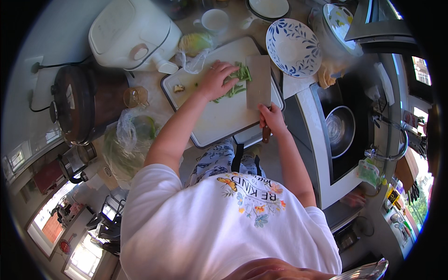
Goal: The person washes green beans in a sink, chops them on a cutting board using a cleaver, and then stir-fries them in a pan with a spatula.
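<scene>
My right hand (272, 119) grips the wooden handle of a cleaver (259, 82). Its broad metal blade shows its flat face over the right part of a white cutting board (213, 122) with a dark rim. Just left of the blade lie cut green vegetable pieces (241, 72), perhaps green beans. My left hand (217, 79) holds these pieces from the left, thumb and fingers on either side of them; its palm hides some. A small pale brown piece (179, 88), perhaps ginger, sits near the board's left edge.
A bagged vegetable (196, 43) and a white appliance (131, 38) stand beyond the board. Left are a glass cup (135, 97) and a bag of greens (131, 143). Rightward are a blue-patterned bowl (293, 48) and a pan (339, 131) on a black cooktop.
</scene>
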A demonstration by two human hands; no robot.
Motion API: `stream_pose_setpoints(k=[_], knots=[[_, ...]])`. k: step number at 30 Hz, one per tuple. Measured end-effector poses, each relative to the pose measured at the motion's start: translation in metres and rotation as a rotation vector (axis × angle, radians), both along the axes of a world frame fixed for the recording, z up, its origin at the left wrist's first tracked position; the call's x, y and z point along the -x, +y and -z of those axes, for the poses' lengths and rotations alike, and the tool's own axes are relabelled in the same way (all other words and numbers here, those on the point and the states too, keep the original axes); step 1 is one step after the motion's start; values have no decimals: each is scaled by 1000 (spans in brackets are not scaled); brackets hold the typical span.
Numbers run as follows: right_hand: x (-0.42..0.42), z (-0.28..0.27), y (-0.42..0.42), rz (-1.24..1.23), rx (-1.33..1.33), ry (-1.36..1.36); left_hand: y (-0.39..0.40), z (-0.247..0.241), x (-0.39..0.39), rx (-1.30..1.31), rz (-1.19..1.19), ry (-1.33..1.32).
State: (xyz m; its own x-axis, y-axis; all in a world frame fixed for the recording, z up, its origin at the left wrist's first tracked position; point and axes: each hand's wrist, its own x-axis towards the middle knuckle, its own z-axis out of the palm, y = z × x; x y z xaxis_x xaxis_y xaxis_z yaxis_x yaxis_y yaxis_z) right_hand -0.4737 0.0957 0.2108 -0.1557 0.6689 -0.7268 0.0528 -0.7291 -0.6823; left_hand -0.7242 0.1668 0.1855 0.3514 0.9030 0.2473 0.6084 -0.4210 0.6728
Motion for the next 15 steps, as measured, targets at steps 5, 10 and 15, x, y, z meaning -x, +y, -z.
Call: stream_pose_setpoints(k=[5,10,15], knots=[[-6,1,9,-54,-7,-14,-14,-11,15,-125,-170,-73],[-11,0,26,-174,-11,-48,-67,9,12,-92,-529,104],[0,3,31,-224,-15,-13,-54,3,-18,-58,-544,237]])
